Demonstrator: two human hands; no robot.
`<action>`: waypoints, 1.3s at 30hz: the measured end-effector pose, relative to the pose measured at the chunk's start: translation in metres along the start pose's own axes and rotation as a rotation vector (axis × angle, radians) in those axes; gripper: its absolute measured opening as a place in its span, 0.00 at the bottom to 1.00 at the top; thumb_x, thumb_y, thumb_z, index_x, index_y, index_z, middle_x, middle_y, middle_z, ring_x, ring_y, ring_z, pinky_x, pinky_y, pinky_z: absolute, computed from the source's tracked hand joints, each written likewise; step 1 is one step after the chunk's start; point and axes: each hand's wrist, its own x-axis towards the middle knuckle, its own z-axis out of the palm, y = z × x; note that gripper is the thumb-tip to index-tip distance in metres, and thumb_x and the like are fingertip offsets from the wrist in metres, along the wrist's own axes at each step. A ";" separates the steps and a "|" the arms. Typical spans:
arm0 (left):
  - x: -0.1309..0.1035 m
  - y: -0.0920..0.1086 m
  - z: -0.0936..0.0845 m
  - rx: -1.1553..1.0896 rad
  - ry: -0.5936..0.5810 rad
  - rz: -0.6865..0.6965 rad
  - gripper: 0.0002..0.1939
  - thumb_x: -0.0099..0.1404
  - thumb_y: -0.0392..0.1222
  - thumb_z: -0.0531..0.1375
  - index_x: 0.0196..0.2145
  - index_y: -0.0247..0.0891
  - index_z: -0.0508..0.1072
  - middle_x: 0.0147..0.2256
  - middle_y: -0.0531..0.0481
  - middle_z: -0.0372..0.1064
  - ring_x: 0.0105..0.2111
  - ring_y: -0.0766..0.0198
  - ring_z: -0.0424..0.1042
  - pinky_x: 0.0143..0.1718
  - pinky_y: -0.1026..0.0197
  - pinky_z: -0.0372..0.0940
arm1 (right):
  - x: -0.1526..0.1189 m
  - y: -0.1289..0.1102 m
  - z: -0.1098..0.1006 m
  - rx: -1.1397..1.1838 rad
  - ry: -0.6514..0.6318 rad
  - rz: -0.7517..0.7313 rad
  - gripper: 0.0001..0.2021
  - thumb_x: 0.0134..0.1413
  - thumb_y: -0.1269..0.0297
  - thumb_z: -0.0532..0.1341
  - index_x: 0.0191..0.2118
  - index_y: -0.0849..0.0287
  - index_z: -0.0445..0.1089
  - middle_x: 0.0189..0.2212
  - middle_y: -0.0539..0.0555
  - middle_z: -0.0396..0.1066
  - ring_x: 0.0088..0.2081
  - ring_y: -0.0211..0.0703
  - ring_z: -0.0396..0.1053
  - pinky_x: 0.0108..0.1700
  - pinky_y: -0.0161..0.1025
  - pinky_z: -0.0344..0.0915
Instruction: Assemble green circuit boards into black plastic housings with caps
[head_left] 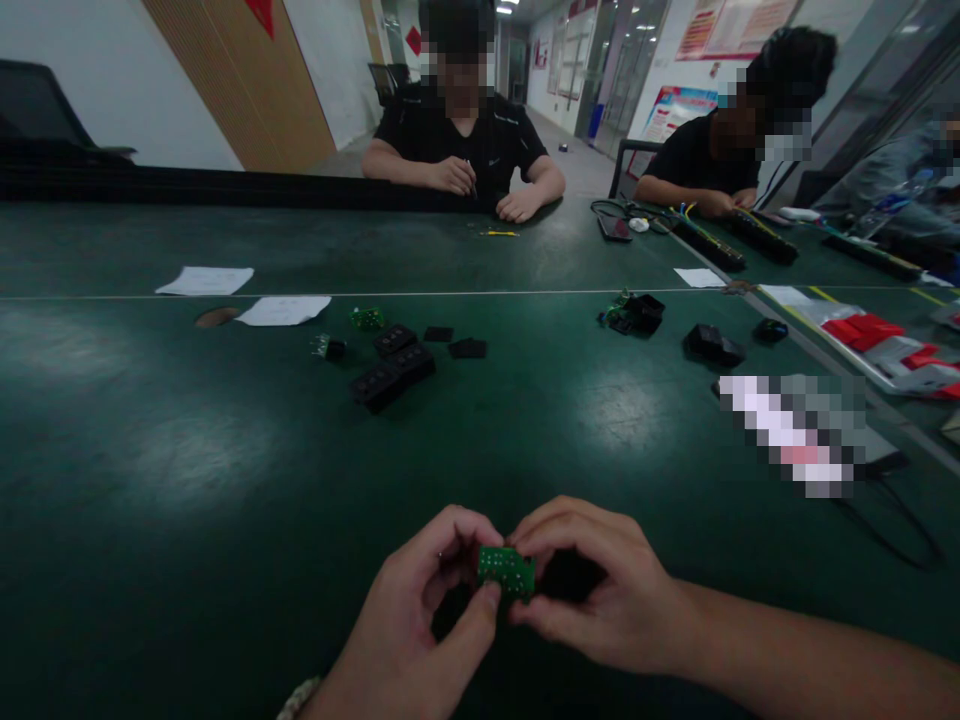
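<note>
Between my two hands, just above the front of the table, is a small green circuit board (507, 570) with its dotted solder side facing me. My left hand (431, 610) pinches the left part of it, thumb on the face and fingers behind. On the board's right side, the fingertips and thumb of my right hand (600, 580) grip its edges. What lies behind the board is hidden. Farther off are several black plastic housings (394, 375), flat black covers (468, 348), another green circuit board (367, 318) and a small black part with pale prongs (328, 347).
The green table (262, 560) spans the view. More black housings (641, 315) and a black block (712, 345) lie to the right, near a mouse (771, 331). Papers (283, 311) lie at the left. Two people sit across the table; one handles black strips (761, 235).
</note>
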 end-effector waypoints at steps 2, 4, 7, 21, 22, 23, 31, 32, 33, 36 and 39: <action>-0.001 0.000 0.000 0.003 0.006 -0.006 0.07 0.64 0.32 0.62 0.37 0.43 0.76 0.33 0.52 0.75 0.33 0.61 0.79 0.36 0.63 0.75 | 0.000 0.000 0.000 -0.005 -0.003 -0.003 0.14 0.56 0.69 0.72 0.48 0.60 0.74 0.39 0.58 0.80 0.38 0.43 0.79 0.38 0.37 0.78; -0.002 0.000 -0.001 0.003 0.006 -0.009 0.06 0.64 0.32 0.62 0.36 0.43 0.75 0.32 0.52 0.75 0.33 0.61 0.78 0.35 0.63 0.75 | 0.000 0.000 0.000 -0.010 -0.006 -0.001 0.14 0.56 0.70 0.72 0.48 0.59 0.74 0.39 0.57 0.80 0.38 0.43 0.79 0.38 0.37 0.78; -0.002 -0.002 -0.002 -0.019 -0.005 0.002 0.08 0.64 0.32 0.62 0.38 0.43 0.76 0.33 0.52 0.76 0.34 0.60 0.79 0.36 0.62 0.76 | 0.001 0.000 0.001 -0.005 0.004 0.006 0.16 0.55 0.70 0.72 0.49 0.59 0.74 0.39 0.57 0.80 0.37 0.42 0.79 0.36 0.36 0.78; -0.007 -0.009 -0.008 -0.169 0.019 -0.029 0.16 0.61 0.26 0.59 0.42 0.44 0.79 0.36 0.52 0.75 0.38 0.59 0.78 0.40 0.62 0.74 | 0.001 0.000 0.003 0.039 0.043 0.057 0.20 0.52 0.72 0.73 0.51 0.60 0.75 0.38 0.58 0.79 0.35 0.42 0.77 0.35 0.37 0.76; -0.007 -0.010 -0.008 -0.174 0.023 -0.025 0.16 0.61 0.26 0.59 0.41 0.44 0.79 0.36 0.52 0.75 0.38 0.60 0.78 0.39 0.62 0.74 | 0.002 0.000 0.003 0.041 0.041 0.059 0.19 0.52 0.73 0.73 0.51 0.60 0.75 0.38 0.58 0.79 0.35 0.42 0.77 0.35 0.37 0.76; -0.006 -0.011 -0.007 -0.171 0.022 -0.018 0.16 0.61 0.26 0.60 0.41 0.44 0.79 0.36 0.51 0.75 0.37 0.60 0.78 0.39 0.62 0.74 | 0.002 0.000 0.002 0.043 0.040 0.062 0.19 0.52 0.73 0.73 0.50 0.60 0.75 0.39 0.58 0.79 0.35 0.42 0.77 0.35 0.37 0.76; -0.003 -0.014 -0.005 -0.178 0.026 0.040 0.18 0.60 0.25 0.61 0.41 0.45 0.80 0.34 0.52 0.77 0.36 0.61 0.79 0.36 0.65 0.74 | 0.001 0.000 0.001 0.056 0.025 0.086 0.21 0.51 0.74 0.74 0.51 0.60 0.75 0.39 0.58 0.79 0.36 0.43 0.78 0.37 0.37 0.76; -0.002 -0.014 -0.005 -0.183 0.029 0.035 0.18 0.60 0.25 0.61 0.41 0.45 0.80 0.34 0.52 0.77 0.36 0.61 0.80 0.36 0.65 0.74 | 0.002 0.000 0.001 0.059 0.026 0.087 0.21 0.51 0.74 0.74 0.52 0.60 0.75 0.39 0.58 0.79 0.36 0.43 0.78 0.37 0.37 0.76; -0.002 -0.013 -0.005 -0.192 0.036 0.032 0.18 0.61 0.25 0.61 0.41 0.46 0.80 0.34 0.52 0.77 0.36 0.61 0.79 0.36 0.66 0.74 | 0.002 0.000 0.001 0.062 0.027 0.087 0.22 0.51 0.74 0.74 0.52 0.60 0.75 0.40 0.59 0.79 0.37 0.43 0.78 0.38 0.37 0.76; -0.002 -0.015 -0.006 -0.222 0.051 0.031 0.15 0.62 0.27 0.62 0.40 0.46 0.81 0.34 0.53 0.77 0.34 0.63 0.78 0.35 0.67 0.74 | 0.001 0.000 0.001 0.078 0.023 0.093 0.23 0.50 0.75 0.74 0.52 0.60 0.75 0.42 0.59 0.79 0.39 0.44 0.79 0.40 0.38 0.77; -0.002 -0.019 -0.006 -0.249 0.057 0.021 0.12 0.64 0.30 0.63 0.40 0.45 0.81 0.33 0.52 0.77 0.32 0.63 0.77 0.34 0.67 0.73 | 0.001 -0.001 0.001 0.083 0.024 0.106 0.23 0.49 0.78 0.72 0.52 0.60 0.75 0.44 0.60 0.78 0.38 0.43 0.78 0.39 0.38 0.77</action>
